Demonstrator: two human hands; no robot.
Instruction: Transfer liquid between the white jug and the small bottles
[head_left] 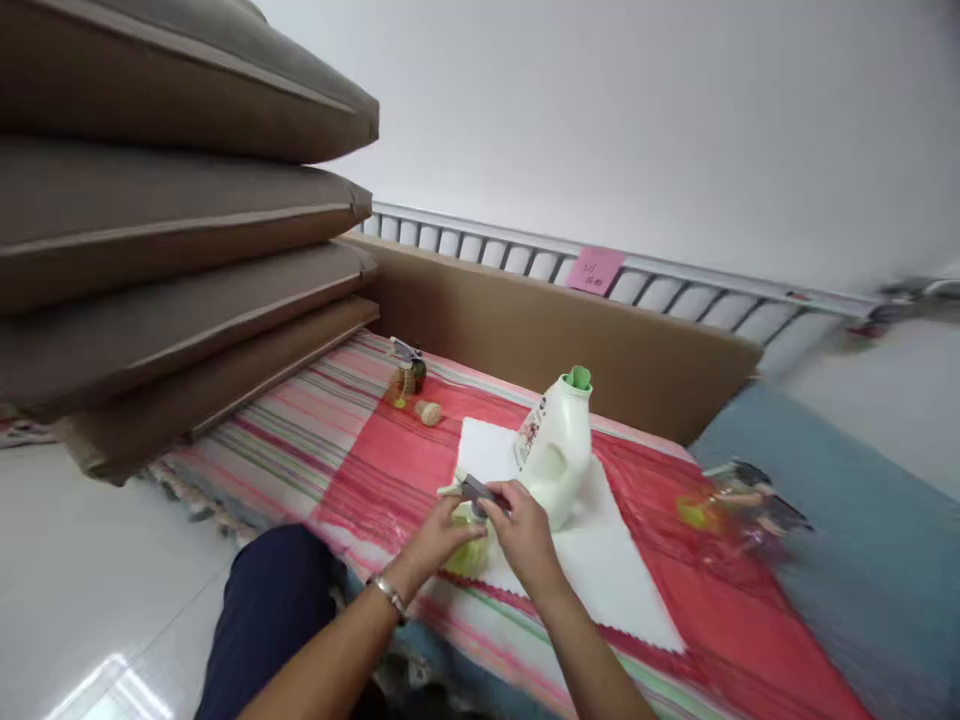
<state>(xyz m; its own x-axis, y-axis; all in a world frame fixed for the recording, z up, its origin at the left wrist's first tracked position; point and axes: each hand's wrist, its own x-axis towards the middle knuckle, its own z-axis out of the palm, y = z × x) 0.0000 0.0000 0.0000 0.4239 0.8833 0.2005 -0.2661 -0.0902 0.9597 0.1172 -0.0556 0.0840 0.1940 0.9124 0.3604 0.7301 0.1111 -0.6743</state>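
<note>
A small clear spray bottle point(469, 560) with a yellow-green tint stands on the near-left part of a white cloth point(630, 565). Around its upper part, the fingers of my left hand point(436, 540) are closed. My right hand point(523, 528) grips the grey trigger spray head point(475, 489) at the top of the bottle. Whether the head is screwed tight cannot be seen behind my fingers. Just beyond my right hand, a large pale-green jug point(564, 440) with a handle and a green piece in its mouth stands on the cloth.
A red plastic sheet point(375, 465) and a striped cover point(289, 425) lie beneath the cloth. More spray bottles point(409, 378) and a beige knob-like piece point(428, 413) sit at the back left. Blurred bottles point(742, 505) lie at right. Stacked brown cushions point(187, 225) rise at left.
</note>
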